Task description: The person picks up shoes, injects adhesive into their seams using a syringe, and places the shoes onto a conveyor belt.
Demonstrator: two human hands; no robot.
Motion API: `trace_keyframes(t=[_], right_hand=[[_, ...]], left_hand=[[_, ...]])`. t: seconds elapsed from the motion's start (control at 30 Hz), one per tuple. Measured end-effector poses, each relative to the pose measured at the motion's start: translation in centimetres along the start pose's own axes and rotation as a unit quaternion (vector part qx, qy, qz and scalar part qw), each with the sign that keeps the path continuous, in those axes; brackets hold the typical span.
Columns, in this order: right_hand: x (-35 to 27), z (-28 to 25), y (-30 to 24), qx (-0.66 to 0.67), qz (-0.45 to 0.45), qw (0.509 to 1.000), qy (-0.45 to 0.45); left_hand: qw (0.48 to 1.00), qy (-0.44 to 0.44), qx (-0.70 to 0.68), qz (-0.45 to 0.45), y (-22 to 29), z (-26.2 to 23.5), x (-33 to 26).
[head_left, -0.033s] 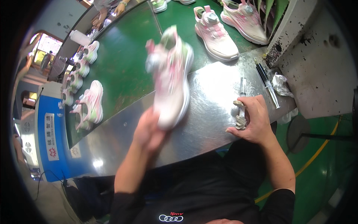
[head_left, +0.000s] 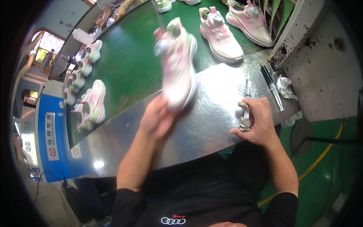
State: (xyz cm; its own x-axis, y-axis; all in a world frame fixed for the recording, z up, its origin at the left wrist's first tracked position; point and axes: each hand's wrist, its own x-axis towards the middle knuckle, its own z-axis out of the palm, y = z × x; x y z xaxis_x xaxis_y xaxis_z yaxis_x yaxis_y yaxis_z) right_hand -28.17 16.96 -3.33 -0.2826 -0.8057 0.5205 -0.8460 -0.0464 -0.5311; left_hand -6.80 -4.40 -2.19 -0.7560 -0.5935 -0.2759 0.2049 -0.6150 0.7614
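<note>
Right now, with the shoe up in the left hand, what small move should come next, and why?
I would probably lower the shoe, sole down, onto the green surface: the left hand grips it only near the toe, and the right hand is occupied with a syringe, so it lacks a ready second support.

super shiny scuffed metal counter [head_left: 204, 119], slick glossy green tabletop [head_left: 124, 53], matt fabric-looking pink-and-cream shoes [head_left: 224, 46], held shoe [head_left: 177, 81] honestly too blurry to call, clear plastic-looking syringe [head_left: 248, 89], crumpled papery white wad [head_left: 286, 87], pale panel [head_left: 325, 72] with rough black flecks, plain matt black cloth shirt [head_left: 211, 196]
</note>
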Motion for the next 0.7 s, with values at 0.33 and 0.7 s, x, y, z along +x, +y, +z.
trace_keyframes(t=[0.33,0.7], right_hand=[[-0.4,-0.2,0.1,-0.025,0.017,0.999,0.017],[-0.5,-0.2,-0.1,-0.026,0.023,0.998,0.059]], left_hand=[[0.884,-0.066,0.462,0.039,-0.1,5.3,4.4],[0.510,-0.089,0.740,0.430,-3.7,13.4,15.8]])
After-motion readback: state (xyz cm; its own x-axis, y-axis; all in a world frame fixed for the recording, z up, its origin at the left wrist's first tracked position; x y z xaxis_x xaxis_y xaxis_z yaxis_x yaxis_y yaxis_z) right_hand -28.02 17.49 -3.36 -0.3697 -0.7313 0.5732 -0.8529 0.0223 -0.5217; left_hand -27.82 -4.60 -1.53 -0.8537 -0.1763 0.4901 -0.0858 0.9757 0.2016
